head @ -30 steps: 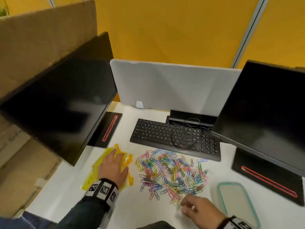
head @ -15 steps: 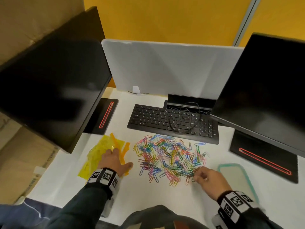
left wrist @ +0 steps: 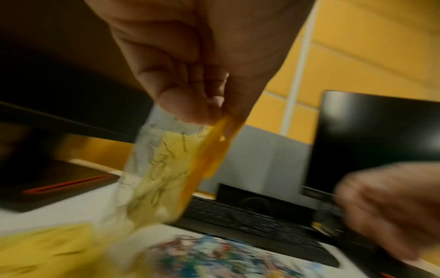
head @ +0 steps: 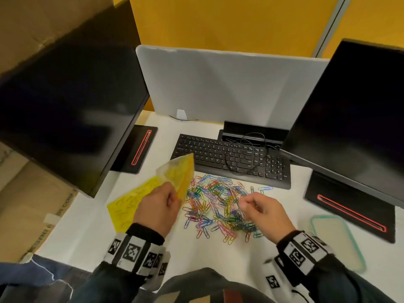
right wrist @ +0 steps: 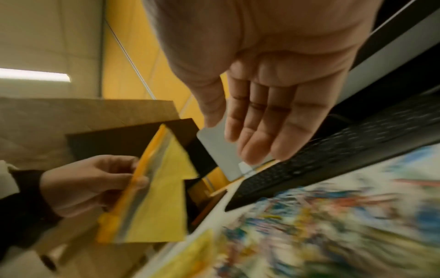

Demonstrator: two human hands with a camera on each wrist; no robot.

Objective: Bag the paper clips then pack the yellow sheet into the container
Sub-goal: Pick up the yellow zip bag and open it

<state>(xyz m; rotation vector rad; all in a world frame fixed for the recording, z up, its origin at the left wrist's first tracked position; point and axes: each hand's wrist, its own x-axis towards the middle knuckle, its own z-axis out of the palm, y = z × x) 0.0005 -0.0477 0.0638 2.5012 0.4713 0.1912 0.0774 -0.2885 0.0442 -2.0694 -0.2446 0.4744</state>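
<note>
My left hand (head: 159, 206) pinches the orange zip edge of a clear printed bag (head: 179, 171) and holds it tilted above the desk, left of the clips. The bag (right wrist: 152, 188) looks yellow over most of its body. Under it a yellow sheet (head: 126, 206) lies flat on the white desk. A loose pile of coloured paper clips (head: 214, 204) spreads in front of the keyboard. My right hand (head: 262, 211) hovers over the pile's right side; its fingers (right wrist: 262, 122) are nearly straight and hold nothing. A clear container (head: 334, 237) with a teal rim sits at the right.
A black keyboard (head: 231, 158) with a looped cable lies just behind the clips. Two dark monitors (head: 72, 110) (head: 354, 119) overhang the desk on both sides, their black bases (head: 349, 213) on it. A grey divider (head: 218, 88) closes the back; cardboard stands left.
My left hand went from resting flat on the yellow material to pinching the bag and raising it off the desk. My right hand moved from the pile's near edge up over its right side.
</note>
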